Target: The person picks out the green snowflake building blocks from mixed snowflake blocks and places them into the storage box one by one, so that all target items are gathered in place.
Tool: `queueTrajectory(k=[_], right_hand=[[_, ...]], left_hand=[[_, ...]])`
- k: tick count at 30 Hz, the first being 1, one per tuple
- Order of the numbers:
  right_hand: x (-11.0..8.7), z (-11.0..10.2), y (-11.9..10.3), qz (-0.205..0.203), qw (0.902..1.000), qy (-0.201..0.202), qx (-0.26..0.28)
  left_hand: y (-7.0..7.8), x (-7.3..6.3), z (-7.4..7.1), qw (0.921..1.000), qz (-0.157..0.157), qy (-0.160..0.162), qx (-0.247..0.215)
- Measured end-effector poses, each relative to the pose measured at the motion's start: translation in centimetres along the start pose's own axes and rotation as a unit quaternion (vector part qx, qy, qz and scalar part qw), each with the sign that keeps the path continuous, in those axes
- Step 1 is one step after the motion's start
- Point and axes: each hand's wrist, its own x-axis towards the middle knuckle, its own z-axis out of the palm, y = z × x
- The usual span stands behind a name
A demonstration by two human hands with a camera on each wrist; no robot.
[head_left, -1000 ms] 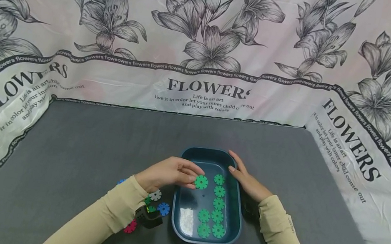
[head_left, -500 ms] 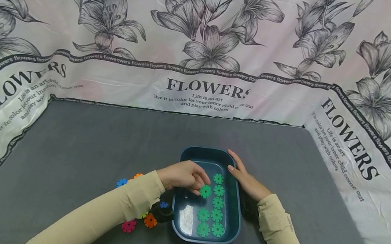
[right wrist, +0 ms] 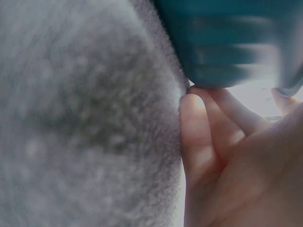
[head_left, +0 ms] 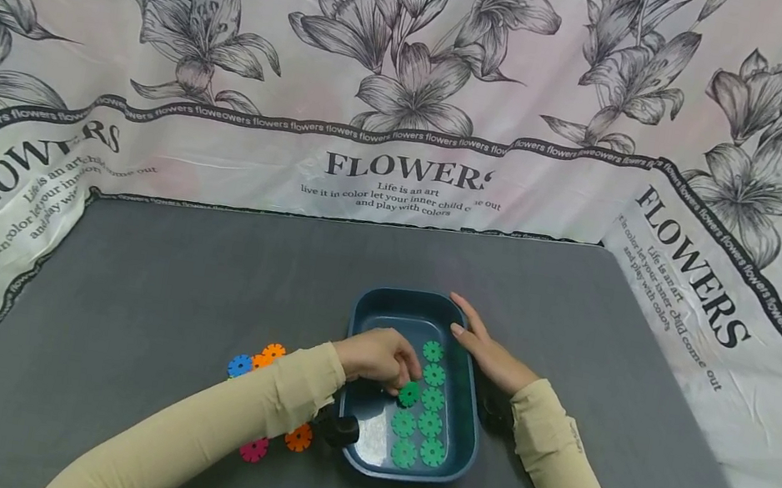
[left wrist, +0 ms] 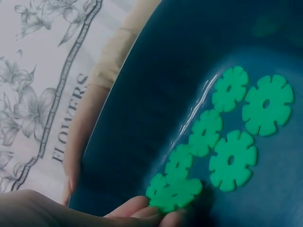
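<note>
My left hand (head_left: 378, 356) reaches over the left side of the dark blue plastic tray (head_left: 390, 310). Thumb and fingertips pinch a green notched plastic disc (head_left: 409, 394), tilted low over the tray floor in the left wrist view. Beside it, other green discs (head_left: 432, 399) lie flat in a column, with two more forming a short second column nearer the front. My right hand (head_left: 495, 362) holds the tray's far right side, thumb at the rim. In the right wrist view its fingers (right wrist: 195, 120) press against the lower outside of the tray wall.
Left of the tray, partly hidden by my left sleeve, lie loose discs: a blue disc (head_left: 240, 366), orange discs (head_left: 273, 353) and a red disc (head_left: 254, 450). Grey cloth (head_left: 188, 281) covers the table, and a flower-printed curtain (head_left: 403, 166) hangs behind it.
My left hand has moved right and lower into the tray, bringing the green disc beside the column of discs. My right hand keeps its hold on the tray's side.
</note>
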Motion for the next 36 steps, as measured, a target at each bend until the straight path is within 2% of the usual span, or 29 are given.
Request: queueTrajectory(k=[6, 8, 14, 20, 22, 24, 26, 29, 31, 33, 36], right_hand=[[-0.2, -0.1, -0.3, 0.001, 1.0, 0.002, -0.003], [-0.2, -0.1, -0.2, 0.001, 1.0, 0.003, -0.004], [-0.2, -0.2, 0.3, -0.003, 0.9999, 0.006, -0.013], [-0.3, -0.2, 0.5, -0.002, 1.0, 0.007, -0.006], [-0.2, -0.1, 0.4, -0.001, 0.9999, 0.005, -0.009], [-0.1, 0.0, 0.3, 0.001, 1.0, 0.004, -0.009], [0.2, 0.1, 0.1, -0.002, 0.9999, 0.0, -0.016], [0.3, 0.3, -0.1, -0.002, 0.9997, -0.002, -0.026], [0.2, 0.3, -0.1, -0.002, 0.9995, -0.002, -0.03], [0.0, 0.2, 0.0, 0.0, 0.9995, -0.001, -0.03], [-0.1, 0.0, 0.2, -0.003, 0.9996, 0.002, -0.027]], left_hand=[[0.0, 0.0, 0.2, 0.9995, 0.01, 0.014, 0.027], [0.0, -0.1, 0.3, 0.9978, 0.023, 0.022, 0.058], [0.1, -0.1, 0.6, 0.9808, 0.073, 0.047, 0.175], [0.6, -1.0, 0.2, 0.9673, 0.109, 0.07, 0.218], [0.6, -2.1, -0.3, 0.9681, 0.121, 0.077, 0.205], [0.3, -3.7, -1.2, 0.9748, 0.126, 0.085, 0.164], [-0.7, -5.8, -2.2, 0.9818, 0.125, 0.097, 0.105], [-3.1, -9.1, -3.7, 0.9831, 0.12, 0.126, 0.057], [-5.0, -10.9, -4.3, 0.9807, 0.12, 0.142, 0.06], [-7.0, -12.3, -4.6, 0.9776, 0.119, 0.153, 0.082], [-9.5, -13.2, -4.6, 0.9719, 0.116, 0.169, 0.115]])
